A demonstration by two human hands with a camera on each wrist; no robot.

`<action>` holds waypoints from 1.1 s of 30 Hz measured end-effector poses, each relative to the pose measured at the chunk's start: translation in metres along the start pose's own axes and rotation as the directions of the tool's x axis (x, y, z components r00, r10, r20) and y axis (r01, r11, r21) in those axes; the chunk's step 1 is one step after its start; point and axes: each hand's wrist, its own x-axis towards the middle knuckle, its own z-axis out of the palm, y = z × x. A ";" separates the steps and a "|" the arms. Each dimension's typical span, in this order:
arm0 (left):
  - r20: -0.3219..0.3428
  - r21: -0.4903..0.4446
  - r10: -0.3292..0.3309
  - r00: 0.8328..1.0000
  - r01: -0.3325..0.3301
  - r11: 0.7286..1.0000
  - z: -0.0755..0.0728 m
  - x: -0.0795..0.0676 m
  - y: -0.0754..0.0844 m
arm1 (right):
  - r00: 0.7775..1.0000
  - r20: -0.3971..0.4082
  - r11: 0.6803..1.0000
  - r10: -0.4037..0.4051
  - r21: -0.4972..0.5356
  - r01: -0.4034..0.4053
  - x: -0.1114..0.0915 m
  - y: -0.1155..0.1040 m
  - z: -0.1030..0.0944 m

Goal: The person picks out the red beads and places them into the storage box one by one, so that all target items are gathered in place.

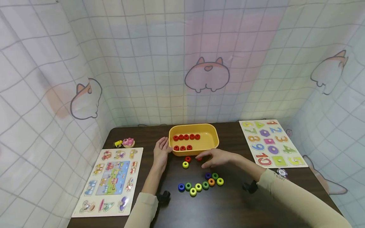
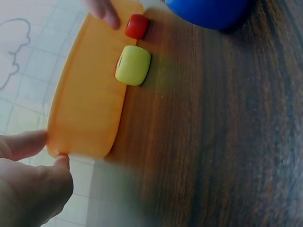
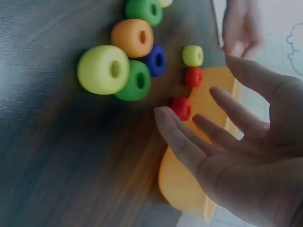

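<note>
A yellow-orange plastic tray (image 1: 209,144) stands near the back of the table with several red beads (image 1: 186,137) in two rows inside. My left hand (image 1: 161,153) is at the tray's left end, touching its edge with fairly straight fingers and thumb. In front of the tray lie a red bead (image 1: 188,159), a yellow bead (image 1: 185,165) and a second red bead (image 3: 181,109). Over this second red bead reaches my right hand (image 1: 216,157), partly covering it in the head view. In the right wrist view its fingers are spread and nothing is held.
Nearer me lie several blue, green, yellow and orange beads (image 1: 211,182). A picture puzzle board (image 1: 134,153) lies left, with small pink and yellow toys (image 1: 129,142) behind it. To the right are a number puzzle board (image 1: 268,144) and a poker chip (image 1: 282,172). Patterned curtains surround the table.
</note>
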 end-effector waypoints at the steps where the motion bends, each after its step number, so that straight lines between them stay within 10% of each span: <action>1: -0.003 0.001 0.000 1.000 0.000 1.000 0.000 0.000 0.000 | 1.000 -0.003 1.000 -0.008 -0.023 0.008 0.000 0.002 0.002; 14: -0.007 0.025 -0.007 1.000 0.008 1.000 0.000 -0.001 0.002 | 0.997 -0.011 0.965 0.071 0.252 -0.066 0.010 0.021 0.018; 25: -0.004 0.021 -0.004 1.000 0.004 1.000 0.000 -0.001 0.001 | 0.995 0.001 0.943 0.097 0.319 -0.092 0.019 0.028 0.040; 33: -0.005 0.025 -0.005 1.000 0.005 1.000 0.001 -0.003 0.003 | 0.996 0.005 0.937 0.089 0.338 -0.086 0.019 0.016 0.021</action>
